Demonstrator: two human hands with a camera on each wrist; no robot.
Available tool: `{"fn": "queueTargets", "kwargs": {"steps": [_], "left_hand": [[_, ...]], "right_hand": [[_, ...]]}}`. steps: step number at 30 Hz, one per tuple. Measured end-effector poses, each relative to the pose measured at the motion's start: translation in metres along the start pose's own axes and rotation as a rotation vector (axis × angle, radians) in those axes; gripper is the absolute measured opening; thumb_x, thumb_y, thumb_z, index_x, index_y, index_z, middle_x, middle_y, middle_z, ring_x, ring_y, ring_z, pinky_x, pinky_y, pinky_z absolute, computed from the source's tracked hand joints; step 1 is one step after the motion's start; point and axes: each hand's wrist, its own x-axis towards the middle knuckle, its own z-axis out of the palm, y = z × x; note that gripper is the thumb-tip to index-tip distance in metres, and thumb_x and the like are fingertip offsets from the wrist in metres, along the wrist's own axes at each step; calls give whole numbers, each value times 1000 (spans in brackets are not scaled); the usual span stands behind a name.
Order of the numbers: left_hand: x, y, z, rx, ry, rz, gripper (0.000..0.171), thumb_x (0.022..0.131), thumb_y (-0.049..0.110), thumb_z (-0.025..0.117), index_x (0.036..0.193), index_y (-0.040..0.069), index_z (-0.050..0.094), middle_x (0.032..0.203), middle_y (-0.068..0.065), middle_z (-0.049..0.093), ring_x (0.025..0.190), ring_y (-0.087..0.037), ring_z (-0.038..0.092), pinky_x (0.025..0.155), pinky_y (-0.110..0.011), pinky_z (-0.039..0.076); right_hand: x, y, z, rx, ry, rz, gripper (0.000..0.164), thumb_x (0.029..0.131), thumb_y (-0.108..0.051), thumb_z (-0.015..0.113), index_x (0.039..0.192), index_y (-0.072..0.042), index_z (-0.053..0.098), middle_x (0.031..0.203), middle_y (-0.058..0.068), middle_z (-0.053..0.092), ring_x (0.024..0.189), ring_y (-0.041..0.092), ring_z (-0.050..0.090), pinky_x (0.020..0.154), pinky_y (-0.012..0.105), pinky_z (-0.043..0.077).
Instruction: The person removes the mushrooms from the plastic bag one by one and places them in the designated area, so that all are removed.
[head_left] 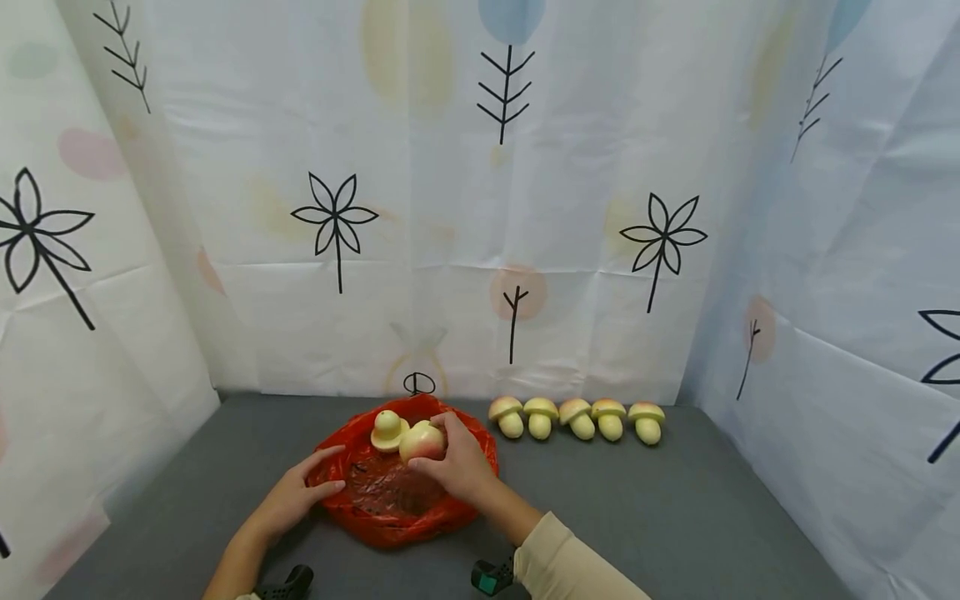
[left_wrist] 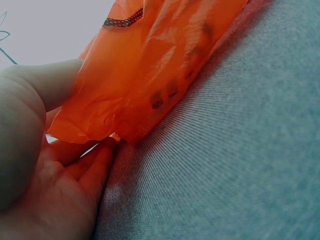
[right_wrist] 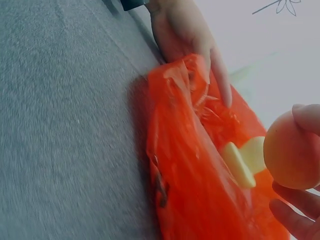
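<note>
A red plastic bag (head_left: 390,533) lies spread with its mouth facing up. My left hand (head_left: 288,500) holds the bag's left rim, thumb on one side of the film and fingers on the other, as the left wrist view shows with the orange-looking plastic (left_wrist: 150,65). Over the bag, my right hand (head_left: 463,467) grips a toy mushroom (head_left: 422,446) by its pinkish rounded cap; most of its stem is hidden. Another pale yellow mushroom (head_left: 387,429) sits in the back of the bag, stem up. Right wrist view: the held cap (right_wrist: 290,150) appears close.
Several toy mushrooms (head_left: 539,417) stand in a row at the back right, caps away and stems toward me. The grey tabletop (head_left: 637,517) ends at a patterned white cloth (head_left: 450,333) behind, with more cloth on both sides.
</note>
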Motion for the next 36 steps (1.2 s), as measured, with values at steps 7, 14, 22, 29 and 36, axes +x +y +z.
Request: {"fn": "queueTargets", "kwargs": {"steps": [7,14,22,29,36], "left_hand": [[-1,0,0,-9,0,-15,65,91,31,69,146,10,42,151,-29,28,137,-48,23,104,-64,28],[0,0,1,1,-2,-10,66,91,33,68,147,10,41,151,-29,27,137,-49,23,103,-64,29],[0,0,1,0,0,-9,65,91,32,68,147,10,41,151,-29,27,137,-49,22,104,-64,29],[1,0,1,5,-1,-12,67,91,33,68,147,10,40,151,-30,26,136,-50,24,103,-64,30],[1,0,1,10,-1,-14,66,92,34,67,147,10,40,150,-30,28,136,-50,25,102,-64,31]], "right_hand": [[-3,2,-17,-61,43,30,56,83,-34,79,123,-11,48,120,7,58,94,18,59,75,31,51],[-7,13,-39,-94,114,21,57,82,-33,79,122,-7,48,109,8,60,88,20,59,73,35,50],[-14,38,-63,-110,202,40,52,80,-28,81,114,-5,49,112,11,58,89,23,57,73,36,48],[-25,58,-78,-132,249,82,54,78,-28,82,113,-1,51,105,12,59,87,25,56,75,40,47],[-35,73,-84,-195,237,152,53,76,-30,84,106,-3,50,96,10,58,82,23,54,69,36,44]]}}
